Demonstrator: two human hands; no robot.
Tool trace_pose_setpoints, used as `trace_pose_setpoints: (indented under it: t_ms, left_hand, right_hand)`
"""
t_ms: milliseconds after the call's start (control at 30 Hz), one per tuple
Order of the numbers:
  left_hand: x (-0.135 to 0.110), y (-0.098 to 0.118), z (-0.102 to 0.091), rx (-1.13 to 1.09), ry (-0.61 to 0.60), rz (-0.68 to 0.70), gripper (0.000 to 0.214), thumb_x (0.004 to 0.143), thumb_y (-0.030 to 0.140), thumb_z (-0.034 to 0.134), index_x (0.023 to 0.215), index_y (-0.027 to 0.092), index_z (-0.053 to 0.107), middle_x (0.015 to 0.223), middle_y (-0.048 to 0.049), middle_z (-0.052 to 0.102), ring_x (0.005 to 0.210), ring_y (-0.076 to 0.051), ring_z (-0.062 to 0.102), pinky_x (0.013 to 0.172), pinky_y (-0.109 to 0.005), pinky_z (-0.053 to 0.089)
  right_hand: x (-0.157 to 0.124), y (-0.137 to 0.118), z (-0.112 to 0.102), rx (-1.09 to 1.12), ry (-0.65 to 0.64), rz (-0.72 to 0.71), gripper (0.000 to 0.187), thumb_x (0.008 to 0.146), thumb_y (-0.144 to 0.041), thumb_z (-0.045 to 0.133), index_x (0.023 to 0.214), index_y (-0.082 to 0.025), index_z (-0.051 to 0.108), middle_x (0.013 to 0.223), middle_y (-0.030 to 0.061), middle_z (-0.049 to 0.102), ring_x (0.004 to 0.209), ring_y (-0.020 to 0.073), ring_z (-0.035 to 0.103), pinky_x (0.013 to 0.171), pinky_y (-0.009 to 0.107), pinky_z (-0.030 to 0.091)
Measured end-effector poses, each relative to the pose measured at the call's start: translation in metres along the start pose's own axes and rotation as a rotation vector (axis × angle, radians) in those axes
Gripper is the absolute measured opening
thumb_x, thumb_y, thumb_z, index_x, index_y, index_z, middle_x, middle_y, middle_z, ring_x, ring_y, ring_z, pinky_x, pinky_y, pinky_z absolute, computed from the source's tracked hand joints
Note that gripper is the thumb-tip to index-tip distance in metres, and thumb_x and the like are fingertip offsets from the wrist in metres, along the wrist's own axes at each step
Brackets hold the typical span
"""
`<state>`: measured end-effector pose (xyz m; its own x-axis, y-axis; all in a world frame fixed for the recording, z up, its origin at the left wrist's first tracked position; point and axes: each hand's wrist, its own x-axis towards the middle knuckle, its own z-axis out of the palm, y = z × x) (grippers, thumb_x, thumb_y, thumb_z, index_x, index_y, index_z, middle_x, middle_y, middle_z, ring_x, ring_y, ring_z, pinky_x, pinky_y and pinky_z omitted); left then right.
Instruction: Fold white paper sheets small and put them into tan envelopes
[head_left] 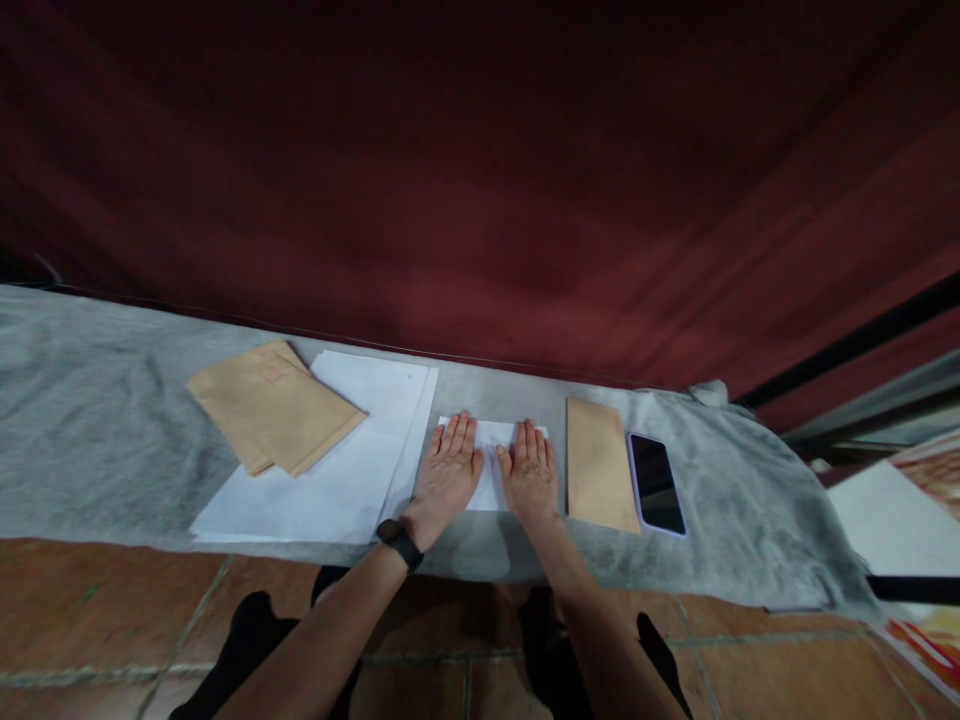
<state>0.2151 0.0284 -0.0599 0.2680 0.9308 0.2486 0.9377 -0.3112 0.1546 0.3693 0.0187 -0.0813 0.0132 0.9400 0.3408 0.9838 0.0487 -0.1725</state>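
Observation:
A small white sheet of paper (pixel 489 485), perhaps folded, lies on the grey cloth between and under my hands. My left hand (pixel 450 467) presses flat on its left part, fingers stretched out and pointing away from me. On its right part rests my right hand (pixel 531 475), also flat with the thumb apart. Just right of that hand is a brown paper envelope (pixel 602 465). Larger white sheets (pixel 322 490) lie in a stack left of my left hand, with brown envelopes (pixel 277 408) overlapping on top of them.
A phone (pixel 657 483) in a lilac case lies beside the right envelope. Grey cloth (pixel 750 500) covers the narrow table. Behind it hangs a dark red curtain (pixel 480 200). Black bars (pixel 862 335) stand at the right. Below is a tiled floor (pixel 97 610).

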Motion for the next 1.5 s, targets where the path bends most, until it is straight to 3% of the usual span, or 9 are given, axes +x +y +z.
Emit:
trace_pose_setpoints:
  t_ms: [367, 600, 733, 900, 1167, 1333, 1500]
  left_hand:
    - [-0.007, -0.002, 0.003, -0.025, 0.045, -0.052, 0.058, 0.099, 0.027, 0.032, 0.150, 0.001, 0.040, 0.158, -0.0205, 0.038, 0.151, -0.028, 0.029, 0.125, -0.049, 0.024]
    - [-0.024, 0.012, 0.002, -0.037, 0.025, 0.093, 0.057, 0.098, 0.019, 0.029, 0.153, 0.004, 0.036, 0.160, -0.0159, 0.038, 0.153, -0.026, 0.027, 0.126, -0.048, 0.022]
    - [-0.029, 0.007, 0.004, -0.038, 0.029, 0.102, 0.058, 0.099, 0.023, 0.031, 0.155, 0.007, 0.033, 0.161, -0.0154, 0.038, 0.153, -0.024, 0.027, 0.126, -0.047, 0.022]
    - [-0.031, -0.001, 0.003, -0.028, 0.051, 0.065, 0.058, 0.100, 0.029, 0.033, 0.153, 0.006, 0.037, 0.161, -0.0167, 0.035, 0.152, -0.024, 0.028, 0.126, -0.044, 0.023]
    - [-0.036, -0.008, -0.003, -0.045, 0.015, 0.040, 0.064, 0.102, 0.048, 0.034, 0.153, 0.008, 0.038, 0.162, -0.0179, 0.033, 0.152, -0.027, 0.028, 0.124, -0.047, 0.025]
    - [-0.039, -0.009, -0.007, -0.105, 0.008, 0.020, 0.065, 0.101, 0.049, 0.038, 0.152, 0.009, 0.039, 0.161, -0.0190, 0.034, 0.153, -0.029, 0.026, 0.124, -0.050, 0.026]
    - [-0.029, -0.009, -0.017, -0.352, -0.002, -0.159, 0.063, 0.102, 0.043, 0.040, 0.151, 0.003, 0.037, 0.163, -0.0248, 0.026, 0.152, -0.032, 0.027, 0.120, -0.049, 0.034]
  right_hand:
    - [-0.010, 0.007, -0.002, -0.009, 0.078, 0.002, 0.069, 0.107, -0.048, 0.025, 0.151, 0.004, 0.038, 0.155, 0.0285, 0.040, 0.146, 0.0351, 0.037, 0.117, 0.053, 0.034]
    - [-0.023, -0.009, -0.010, 0.081, -0.059, -0.145, 0.054, 0.107, -0.035, 0.027, 0.155, -0.011, 0.037, 0.162, 0.0143, 0.036, 0.151, 0.0247, 0.030, 0.122, 0.048, 0.026]
    - [-0.027, -0.004, -0.011, 0.056, -0.043, -0.156, 0.056, 0.107, -0.039, 0.032, 0.154, -0.009, 0.038, 0.162, 0.0165, 0.034, 0.150, 0.0270, 0.032, 0.122, 0.048, 0.027]
    - [-0.029, 0.006, -0.011, 0.023, 0.006, -0.136, 0.058, 0.106, -0.041, 0.035, 0.155, -0.009, 0.035, 0.161, 0.0189, 0.035, 0.149, 0.0281, 0.035, 0.120, 0.048, 0.030]
    - [-0.031, 0.014, -0.013, -0.004, 0.028, -0.114, 0.063, 0.106, -0.045, 0.036, 0.155, -0.005, 0.034, 0.159, 0.0221, 0.037, 0.148, 0.0297, 0.035, 0.119, 0.048, 0.032]
    - [-0.031, 0.020, -0.014, 0.026, 0.038, -0.106, 0.064, 0.105, -0.045, 0.037, 0.155, -0.004, 0.033, 0.157, 0.0236, 0.040, 0.146, 0.0312, 0.037, 0.116, 0.049, 0.035]
    - [-0.026, 0.028, -0.018, 0.087, 0.025, -0.112, 0.058, 0.105, -0.035, 0.034, 0.157, -0.008, 0.031, 0.158, 0.0215, 0.040, 0.147, 0.0303, 0.036, 0.116, 0.053, 0.034]
